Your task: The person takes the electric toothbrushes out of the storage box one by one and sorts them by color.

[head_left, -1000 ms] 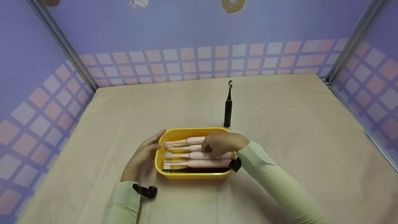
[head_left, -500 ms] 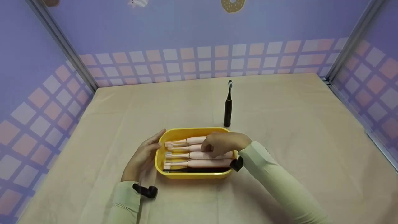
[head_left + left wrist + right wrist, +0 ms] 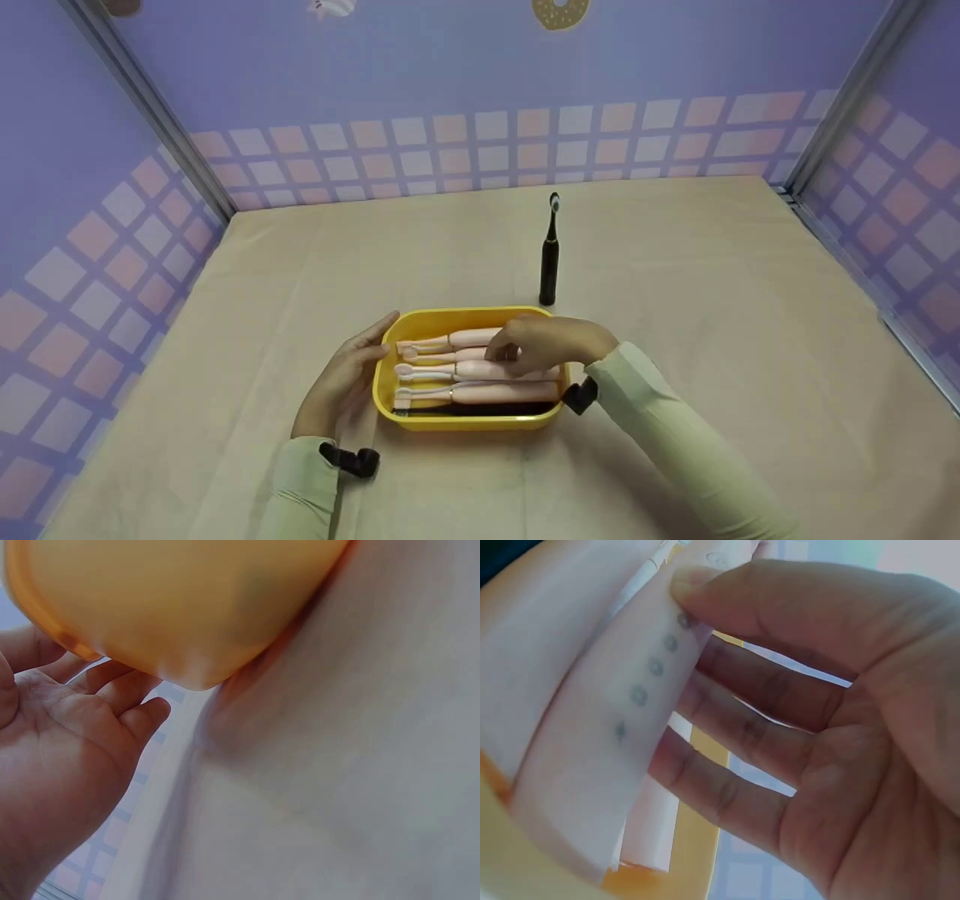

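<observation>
In the head view, several pink electric toothbrushes, among them one at the back [image 3: 469, 338], lie side by side in a yellow bin [image 3: 472, 424]. My right hand [image 3: 551, 345] reaches in from the right and pinches one pink electric toothbrush [image 3: 480, 370]. In the right wrist view its handle [image 3: 592, 742] shows a row of small grey marks, with my thumb on top and fingers along the side. My left hand [image 3: 345, 379] holds the bin's left end, thumb at the rim; the left wrist view shows its fingers against the outer wall. A black toothbrush [image 3: 480, 409] lies along the bin's near side.
Behind the bin, a black electric toothbrush [image 3: 550, 262] stands upright on the beige-covered table [image 3: 360, 255]. Purple walls with pink and white squares [image 3: 493, 142] enclose the back and sides, with metal posts at the corners.
My right hand has shifted slightly right and up. The pinched toothbrush has risen a little, its head moving slightly up and left. My left hand and the bin stay put.
</observation>
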The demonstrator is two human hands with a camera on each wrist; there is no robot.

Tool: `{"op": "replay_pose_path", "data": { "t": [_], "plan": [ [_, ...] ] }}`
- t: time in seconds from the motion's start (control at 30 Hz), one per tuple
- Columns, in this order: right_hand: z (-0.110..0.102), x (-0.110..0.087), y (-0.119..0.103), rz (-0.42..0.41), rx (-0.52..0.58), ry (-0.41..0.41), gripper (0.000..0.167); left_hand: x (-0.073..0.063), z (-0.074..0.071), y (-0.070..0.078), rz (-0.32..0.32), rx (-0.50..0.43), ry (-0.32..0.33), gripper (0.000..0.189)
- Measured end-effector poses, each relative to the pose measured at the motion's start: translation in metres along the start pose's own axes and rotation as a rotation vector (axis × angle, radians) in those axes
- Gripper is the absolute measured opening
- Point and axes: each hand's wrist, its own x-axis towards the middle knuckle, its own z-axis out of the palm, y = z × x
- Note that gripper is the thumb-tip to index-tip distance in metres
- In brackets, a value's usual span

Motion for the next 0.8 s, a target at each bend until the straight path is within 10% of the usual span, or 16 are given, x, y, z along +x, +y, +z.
{"op": "replay_pose_path", "data": {
  "t": [0.8],
  "plan": [
    [-0.005,-0.016,0.008,-0.085,0.147,0.231,0.030,0.001,-0.001,0.000,0.005,0.000,-0.017,0.062]
  ]
}}
